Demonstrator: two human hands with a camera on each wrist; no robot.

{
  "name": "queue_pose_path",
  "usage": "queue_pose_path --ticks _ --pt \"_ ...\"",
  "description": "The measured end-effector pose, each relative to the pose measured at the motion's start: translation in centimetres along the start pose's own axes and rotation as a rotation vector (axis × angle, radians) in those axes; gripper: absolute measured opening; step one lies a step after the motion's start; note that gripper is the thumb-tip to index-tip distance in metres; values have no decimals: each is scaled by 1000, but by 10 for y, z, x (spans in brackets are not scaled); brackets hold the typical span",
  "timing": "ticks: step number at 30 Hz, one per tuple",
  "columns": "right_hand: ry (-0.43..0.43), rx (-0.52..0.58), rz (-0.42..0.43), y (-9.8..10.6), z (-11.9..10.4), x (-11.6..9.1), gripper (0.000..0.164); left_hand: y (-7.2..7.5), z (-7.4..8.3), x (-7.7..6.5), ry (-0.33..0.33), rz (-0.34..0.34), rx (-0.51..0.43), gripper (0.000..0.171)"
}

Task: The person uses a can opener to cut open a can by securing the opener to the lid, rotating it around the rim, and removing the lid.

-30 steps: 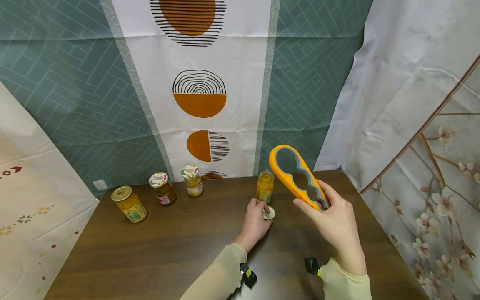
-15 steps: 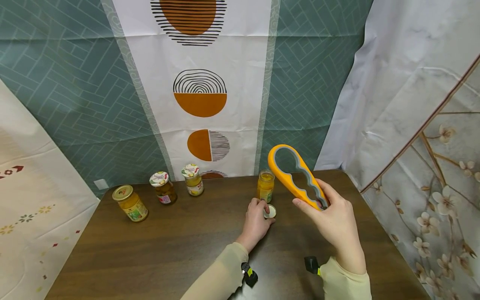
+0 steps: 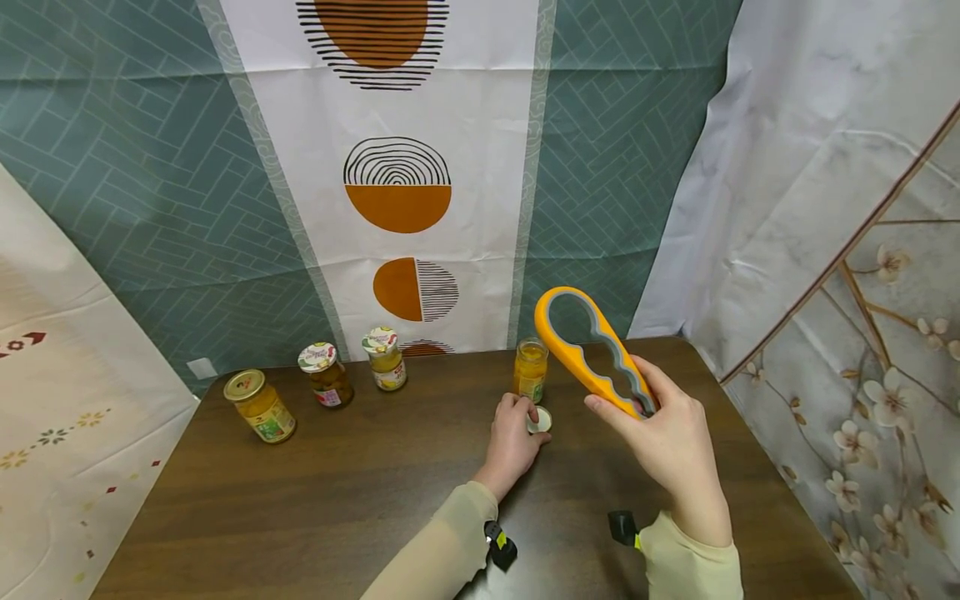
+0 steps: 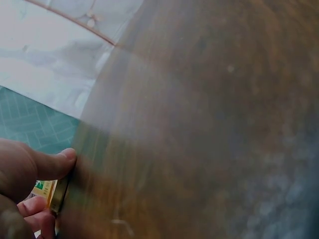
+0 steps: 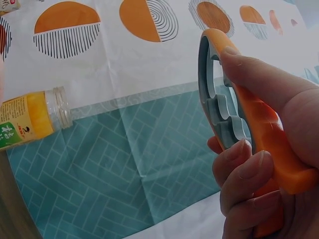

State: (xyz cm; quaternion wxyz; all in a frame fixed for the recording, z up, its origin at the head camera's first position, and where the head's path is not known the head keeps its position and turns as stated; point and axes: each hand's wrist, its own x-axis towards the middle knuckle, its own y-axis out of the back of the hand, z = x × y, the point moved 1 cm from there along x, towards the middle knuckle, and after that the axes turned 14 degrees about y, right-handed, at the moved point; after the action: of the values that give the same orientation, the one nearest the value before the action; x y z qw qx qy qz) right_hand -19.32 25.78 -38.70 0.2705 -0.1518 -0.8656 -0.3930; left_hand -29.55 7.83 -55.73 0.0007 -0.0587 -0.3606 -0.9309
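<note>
My left hand (image 3: pixel 513 437) pinches a round jar lid (image 3: pixel 539 420) at the table top, its white inside facing up. In the left wrist view the thumb and fingers lie at the lid's dark edge (image 4: pixel 59 195). Just behind it stands a lidless glass jar (image 3: pixel 531 369) of yellow-orange food, upright; its bare threaded neck shows in the right wrist view. My right hand (image 3: pixel 671 437) grips an orange and grey multi-ring jar opener (image 3: pixel 556 336) by its end, raised above the table to the right of the jar. The opener touches nothing but the hand.
On the left of the brown table (image 3: pixel 337 500) stand three lidded jars: a yellow one with a gold lid (image 3: pixel 261 407), a dark one (image 3: pixel 326 377) and a pale yellow one (image 3: pixel 385 360). A patterned cloth (image 3: pixel 420 242) hangs behind the back edge.
</note>
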Motion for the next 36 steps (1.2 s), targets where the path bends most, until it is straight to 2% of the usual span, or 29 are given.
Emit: queue_pose_path --ticks 7,18,25,32,36 --pt "1 4 1 0 1 0 64 0 0 0 -11 6 -6 44" --pt "-3 -1 -2 0 0 0 64 1 -2 0 14 -30 -8 44" --pt "0 -4 -3 -1 -1 0 63 3 -6 1 26 -40 -47 46" --pt "0 -2 -7 -1 -1 -1 62 8 -7 0 -15 -70 -44 49" --pt "6 -1 -12 -3 -1 -2 63 11 -9 -2 -31 -89 -74 50"
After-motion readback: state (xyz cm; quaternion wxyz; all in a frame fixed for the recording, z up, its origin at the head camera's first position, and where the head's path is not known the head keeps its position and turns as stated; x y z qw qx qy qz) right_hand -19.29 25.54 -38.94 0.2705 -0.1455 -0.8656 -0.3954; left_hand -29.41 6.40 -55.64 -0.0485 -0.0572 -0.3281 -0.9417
